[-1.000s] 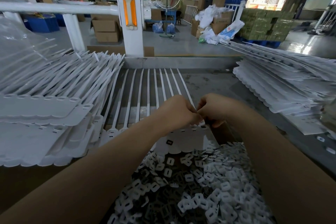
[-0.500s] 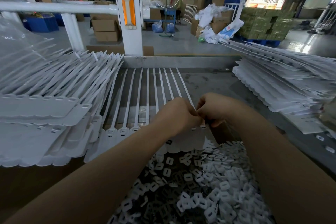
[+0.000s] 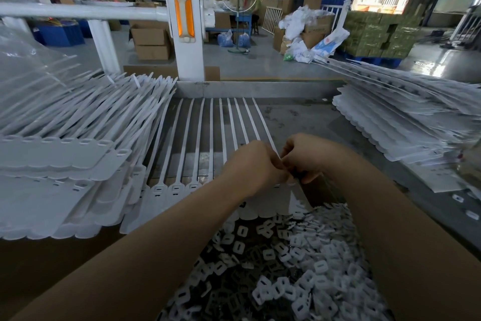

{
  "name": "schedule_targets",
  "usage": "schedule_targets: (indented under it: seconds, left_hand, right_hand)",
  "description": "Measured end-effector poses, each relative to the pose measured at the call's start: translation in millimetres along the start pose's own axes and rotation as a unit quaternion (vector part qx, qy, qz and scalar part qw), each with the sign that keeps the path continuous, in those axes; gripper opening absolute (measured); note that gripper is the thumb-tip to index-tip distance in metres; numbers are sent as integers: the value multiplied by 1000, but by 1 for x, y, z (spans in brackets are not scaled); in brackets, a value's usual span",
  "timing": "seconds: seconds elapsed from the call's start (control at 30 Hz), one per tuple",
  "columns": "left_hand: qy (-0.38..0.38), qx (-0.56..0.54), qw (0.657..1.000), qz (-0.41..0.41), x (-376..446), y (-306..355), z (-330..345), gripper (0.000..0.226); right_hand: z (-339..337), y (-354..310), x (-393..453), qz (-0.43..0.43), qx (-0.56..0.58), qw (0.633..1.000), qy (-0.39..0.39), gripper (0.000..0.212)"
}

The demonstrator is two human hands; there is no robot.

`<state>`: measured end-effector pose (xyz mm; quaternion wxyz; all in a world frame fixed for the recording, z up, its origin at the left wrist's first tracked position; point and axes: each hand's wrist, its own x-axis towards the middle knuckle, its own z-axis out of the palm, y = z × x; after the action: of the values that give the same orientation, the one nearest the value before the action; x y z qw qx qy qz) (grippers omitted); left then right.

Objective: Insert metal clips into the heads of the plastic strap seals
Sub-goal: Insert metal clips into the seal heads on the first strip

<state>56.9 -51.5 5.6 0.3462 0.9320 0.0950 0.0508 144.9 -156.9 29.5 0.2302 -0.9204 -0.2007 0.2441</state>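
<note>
A joined sheet of white plastic strap seals point(image 3: 182, 190) lies on the bench in front of me, straps pointing away, slotted heads near me. My left hand point(image 3: 250, 164) and my right hand point(image 3: 307, 156) meet fingertip to fingertip over the heads at the sheet's right end. Both are curled tight, pinching at one head; any clip between the fingers is hidden. Below my forearms a cardboard box point(image 3: 322, 190) holds a heap of small white and dark clips point(image 3: 286, 268).
A tall stack of strap seal sheets point(image 3: 65, 164) fills the left of the bench. Another stack point(image 3: 406, 125) lies at the right. A white rail post point(image 3: 186, 29) stands behind the bench's metal back edge point(image 3: 260, 89). A few loose clips point(image 3: 458, 198) lie right.
The strap sheet has slid slightly left and toward me under my hands. Both hands stay pressed together at the right-end heads, shifted only a little.
</note>
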Motion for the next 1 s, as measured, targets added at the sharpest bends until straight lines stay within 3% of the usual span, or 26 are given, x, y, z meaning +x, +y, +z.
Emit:
schedule_targets:
  seconds: [0.2,0.43,0.6,1.0]
  left_hand:
    - [-36,97,988,111,-7,1,-12,16]
    - [-59,298,924,230,-23,7,-13,30]
    - [-63,353,900,248,-28,12,-10,36]
    - [-89,385,890,229,-32,16,-16,48]
  right_hand:
    - [0,0,2,4,2,1000,2,12]
    - [2,2,7,0,-6,1000,9,10]
    - [3,2,7,1,-8,1000,14,6]
    - [2,-1,2,2,-8,1000,8,4]
